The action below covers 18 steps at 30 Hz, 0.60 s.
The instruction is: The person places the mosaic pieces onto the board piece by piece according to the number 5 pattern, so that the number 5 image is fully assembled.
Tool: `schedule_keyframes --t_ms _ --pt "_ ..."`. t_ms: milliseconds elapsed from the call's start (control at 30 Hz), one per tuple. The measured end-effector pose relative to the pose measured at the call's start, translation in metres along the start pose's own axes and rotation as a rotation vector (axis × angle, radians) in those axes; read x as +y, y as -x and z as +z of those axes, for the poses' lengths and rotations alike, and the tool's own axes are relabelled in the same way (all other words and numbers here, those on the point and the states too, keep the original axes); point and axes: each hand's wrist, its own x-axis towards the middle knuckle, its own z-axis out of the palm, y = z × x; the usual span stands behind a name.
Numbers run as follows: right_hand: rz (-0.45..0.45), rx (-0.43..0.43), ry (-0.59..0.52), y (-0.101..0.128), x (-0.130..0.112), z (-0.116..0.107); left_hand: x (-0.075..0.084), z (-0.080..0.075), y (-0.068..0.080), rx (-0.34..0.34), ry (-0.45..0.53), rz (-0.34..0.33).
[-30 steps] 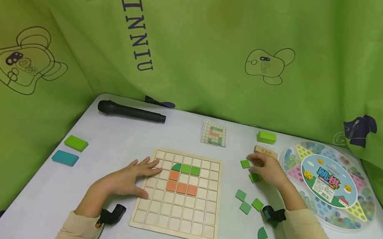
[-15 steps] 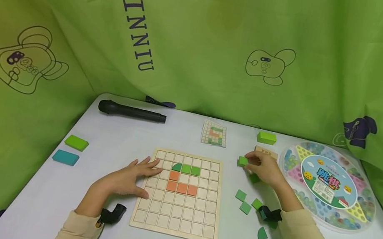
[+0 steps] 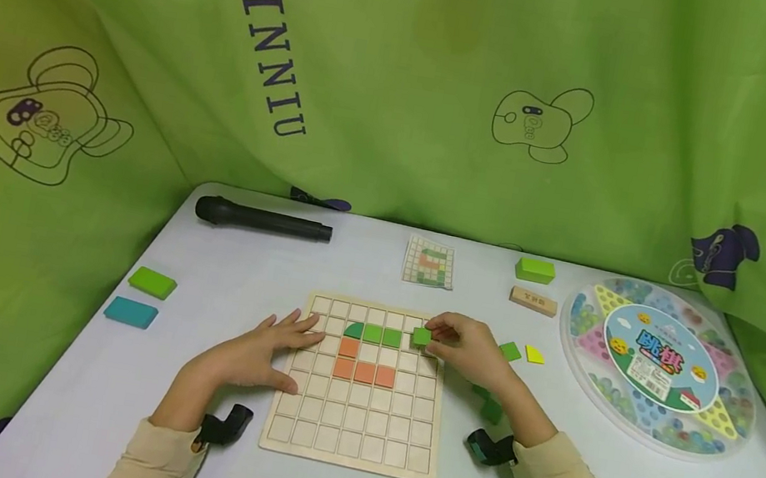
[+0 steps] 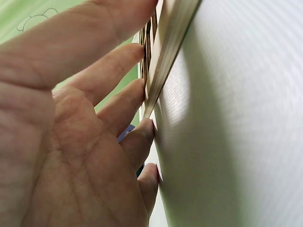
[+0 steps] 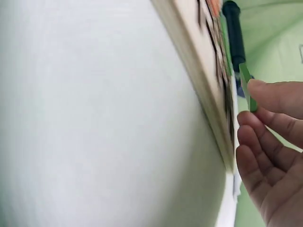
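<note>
The small green tile (image 3: 422, 336), pinched by its edges in the right hand (image 3: 466, 350), hovers over the grid board (image 3: 353, 437) at its 1 o'clock corner. It looks light, stiff and thin. Left hand (image 3: 265, 350) presses flat, fingers straight, at the board's 9 o'clock edge on the desk (image 3: 100, 386).

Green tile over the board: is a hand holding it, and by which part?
Yes. The right hand pinches the green tile by its right edge, between fingertips and thumb, above the wooden board.
</note>
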Motion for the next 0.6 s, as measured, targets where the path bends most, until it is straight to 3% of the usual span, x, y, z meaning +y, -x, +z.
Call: schedule_keyframes --t_ms 433,600 --pt "-0.034 -0.015 0.140 -0.008 -0.009 0.015 0.000 -0.001 -0.001 0.000 -0.004 0.027" --pt "-0.019 -0.005 0.117 -0.001 -0.008 0.008 0.000 -0.001 -0.001 -0.003 -0.002 0.031"
